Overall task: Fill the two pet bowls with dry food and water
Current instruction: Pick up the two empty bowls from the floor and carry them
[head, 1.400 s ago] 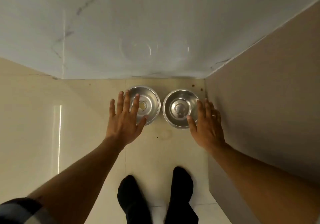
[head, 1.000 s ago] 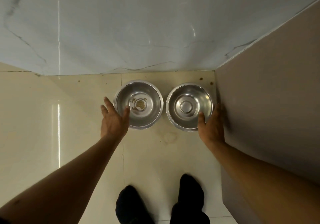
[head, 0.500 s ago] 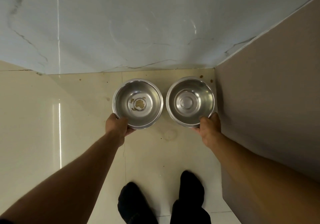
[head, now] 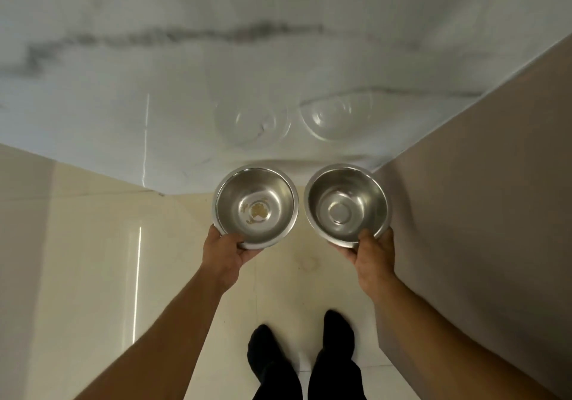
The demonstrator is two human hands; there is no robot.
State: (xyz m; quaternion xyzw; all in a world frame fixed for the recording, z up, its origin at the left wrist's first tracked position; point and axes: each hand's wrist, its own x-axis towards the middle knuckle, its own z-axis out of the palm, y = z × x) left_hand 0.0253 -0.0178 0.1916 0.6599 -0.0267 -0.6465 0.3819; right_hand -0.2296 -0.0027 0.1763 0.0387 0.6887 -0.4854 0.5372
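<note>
Two round steel pet bowls are held side by side above the cream floor tiles. The left bowl (head: 256, 206) has a small patch of brown crumbs stuck at its bottom; my left hand (head: 225, 252) grips its near rim, thumb inside. The right bowl (head: 346, 203) is bare inside, and my right hand (head: 371, 252) pinches its near rim the same way. Both bowls are upright and lifted off the floor. No food or water container is in view.
A glossy white marble wall (head: 216, 74) rises straight ahead and mirrors both bowls. A brown-grey panel (head: 479, 198) closes the right side, forming a corner. My two feet in black socks (head: 303, 359) stand on the tiles (head: 93, 260) below; a faint ring stain (head: 306, 262) marks the floor.
My hands reached down to the two bowls on the floor, closed on their near rims, and have lifted both bowls up toward me.
</note>
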